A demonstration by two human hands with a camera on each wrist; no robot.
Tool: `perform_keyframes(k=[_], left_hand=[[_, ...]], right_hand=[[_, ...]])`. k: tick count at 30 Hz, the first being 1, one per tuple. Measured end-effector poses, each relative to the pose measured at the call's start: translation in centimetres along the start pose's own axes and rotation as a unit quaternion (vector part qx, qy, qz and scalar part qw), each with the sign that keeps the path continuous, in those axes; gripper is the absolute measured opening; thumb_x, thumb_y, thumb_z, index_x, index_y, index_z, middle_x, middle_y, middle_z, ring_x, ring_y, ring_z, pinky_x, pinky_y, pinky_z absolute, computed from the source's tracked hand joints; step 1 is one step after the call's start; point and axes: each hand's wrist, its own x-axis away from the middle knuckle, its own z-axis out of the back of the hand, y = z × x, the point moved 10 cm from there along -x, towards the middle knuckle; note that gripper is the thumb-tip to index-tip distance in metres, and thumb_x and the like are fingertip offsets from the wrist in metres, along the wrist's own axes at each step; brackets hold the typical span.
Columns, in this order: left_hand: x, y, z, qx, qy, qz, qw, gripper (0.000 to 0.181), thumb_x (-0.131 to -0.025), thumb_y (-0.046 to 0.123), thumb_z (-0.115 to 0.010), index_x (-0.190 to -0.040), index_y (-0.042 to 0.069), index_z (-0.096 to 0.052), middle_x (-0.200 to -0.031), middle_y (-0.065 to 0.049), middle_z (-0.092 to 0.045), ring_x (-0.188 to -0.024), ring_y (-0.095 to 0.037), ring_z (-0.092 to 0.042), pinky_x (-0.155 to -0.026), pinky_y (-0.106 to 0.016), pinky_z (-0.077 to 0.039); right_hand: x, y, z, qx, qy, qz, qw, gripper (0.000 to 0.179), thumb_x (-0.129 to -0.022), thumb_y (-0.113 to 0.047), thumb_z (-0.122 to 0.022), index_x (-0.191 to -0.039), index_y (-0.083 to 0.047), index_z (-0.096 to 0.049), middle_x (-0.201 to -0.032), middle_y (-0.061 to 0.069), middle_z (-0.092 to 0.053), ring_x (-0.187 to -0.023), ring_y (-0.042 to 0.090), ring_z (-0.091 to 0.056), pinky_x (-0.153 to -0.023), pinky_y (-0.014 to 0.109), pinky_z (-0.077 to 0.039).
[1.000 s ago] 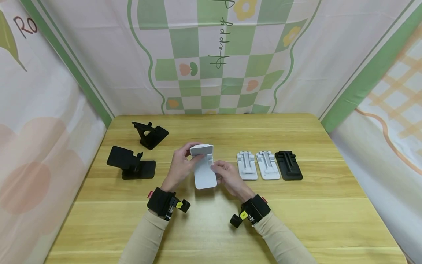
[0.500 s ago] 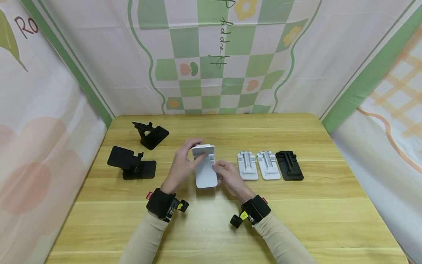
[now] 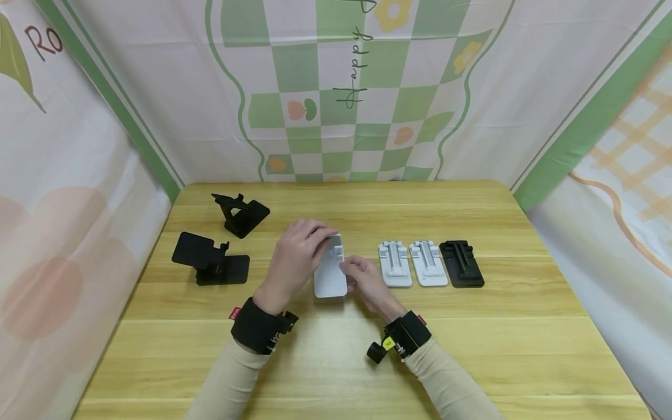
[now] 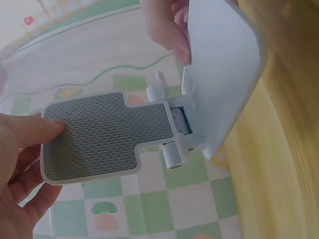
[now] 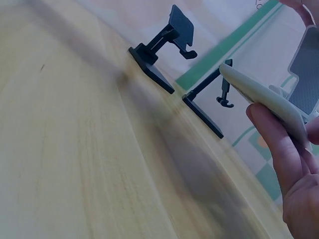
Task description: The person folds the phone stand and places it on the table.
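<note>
Both hands hold a white phone stand (image 3: pixel 329 277) above the middle of the table. My left hand (image 3: pixel 296 256) pinches the far end of its upper plate, thumb on the grey textured pad (image 4: pixel 94 134) and fingers beneath. In the head view that hand covers most of this plate. My right hand (image 3: pixel 367 283) grips the side edge of the smooth white base (image 4: pixel 227 69), with fingers under it in the right wrist view. The upper plate stands swung out at an angle from the base, and the hinge (image 4: pixel 180 121) shows between them.
Two unfolded black phone stands (image 3: pixel 223 269) stand on the left of the table (image 3: pixel 336 373). To the right, two folded white stands (image 3: pixel 395 265) and a folded black one (image 3: pixel 462 265) lie in a row. A patterned cloth (image 3: pixel 294 70) hangs behind.
My left hand has turned over the top of the white phone stand, its back now facing up, and the upper plate has tilted away with it. My right hand has stayed nearly still.
</note>
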Motion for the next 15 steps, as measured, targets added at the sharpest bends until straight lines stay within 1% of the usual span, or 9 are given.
perform_keyframes(k=[3, 6, 11, 15], left_hand=[[0.1, 0.3, -0.1, -0.007, -0.004, -0.007, 0.9999, 0.020, -0.089, 0.002, -0.079, -0.109, 0.006, -0.076, -0.104, -0.008, -0.071, -0.096, -0.024, -0.064, -0.088, -0.033, -0.057], [0.3, 0.5, -0.1, -0.010, 0.005, -0.015, 0.9998, 0.020, -0.089, 0.000, -0.079, -0.108, 0.005, -0.075, -0.104, -0.008, -0.070, -0.095, -0.024, -0.064, -0.086, -0.032, -0.057], [0.7, 1.3, -0.5, -0.036, 0.024, -0.046, 0.9980, 0.025, -0.082, -0.003, -0.084, -0.104, 0.005, -0.076, -0.102, -0.008, -0.071, -0.093, -0.023, -0.063, -0.084, -0.030, -0.058], [1.1, 2.0, -1.0, -0.053, 0.033, -0.065, 0.9960, 0.028, -0.078, -0.005, -0.085, -0.103, 0.006, -0.077, -0.101, -0.007, -0.073, -0.089, -0.021, -0.064, -0.082, -0.028, -0.057]], right_hand=[[0.0, 0.1, 0.0, -0.002, 0.005, 0.001, 1.0000, 0.030, -0.106, -0.012, -0.051, -0.121, 0.014, -0.055, -0.102, 0.004, -0.073, -0.087, 0.015, -0.072, -0.068, 0.026, -0.061], [0.0, 0.2, 0.1, 0.000, 0.009, 0.002, 1.0000, 0.031, -0.106, -0.012, -0.052, -0.121, 0.014, -0.056, -0.104, 0.005, -0.073, -0.088, 0.015, -0.071, -0.068, 0.025, -0.060], [-0.3, 0.2, 0.4, -0.008, 0.023, 0.004, 0.9997, 0.034, -0.107, -0.012, -0.051, -0.126, 0.016, -0.055, -0.109, 0.009, -0.071, -0.091, 0.016, -0.071, -0.073, 0.026, -0.061], [-0.4, -0.1, 0.7, -0.023, 0.038, 0.003, 0.9990, 0.036, -0.107, -0.011, -0.049, -0.128, 0.018, -0.053, -0.109, 0.009, -0.072, -0.088, 0.016, -0.073, -0.076, 0.028, -0.061]])
